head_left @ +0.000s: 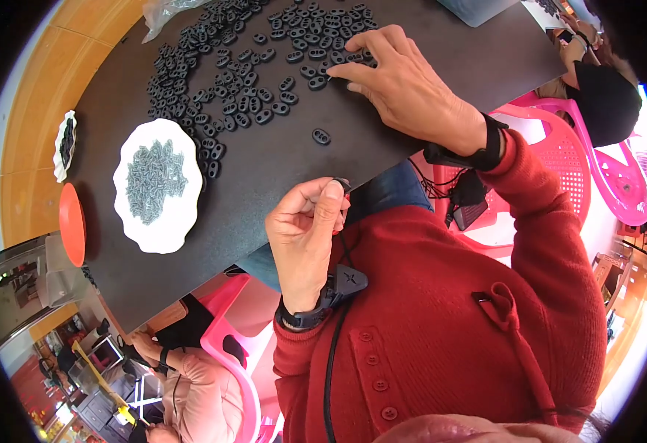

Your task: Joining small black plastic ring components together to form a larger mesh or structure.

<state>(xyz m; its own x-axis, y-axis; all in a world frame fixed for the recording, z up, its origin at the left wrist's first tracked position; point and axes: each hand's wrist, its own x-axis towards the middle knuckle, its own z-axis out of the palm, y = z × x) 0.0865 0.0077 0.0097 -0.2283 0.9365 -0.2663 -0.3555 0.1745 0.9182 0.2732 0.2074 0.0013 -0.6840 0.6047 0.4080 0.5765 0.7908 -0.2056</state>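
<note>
My left hand [305, 229] is closed near the table's front edge, its thumb and fingers pinching a small dark piece [343, 181] that is mostly hidden. Over the table, my right hand [404, 88] reaches to the edge of a pile of small black oval plastic pieces [246, 100], each with two holes. Its fingers are apart, and the fingertips are at the nearest pieces. One single black oval piece [321, 136] lies apart from the pile, between my hands. Left of the pile, a white scalloped plate [137, 232] holds many small grey metal springs [157, 177].
On the dark table [242, 199], an orange-red dish [72, 225] and a white dish with dark parts [63, 148] are at the left edge. A clear plastic bag [164, 13] and a translucent container [478, 9] are at the far side. Pink chairs [227, 328] and other people are nearby.
</note>
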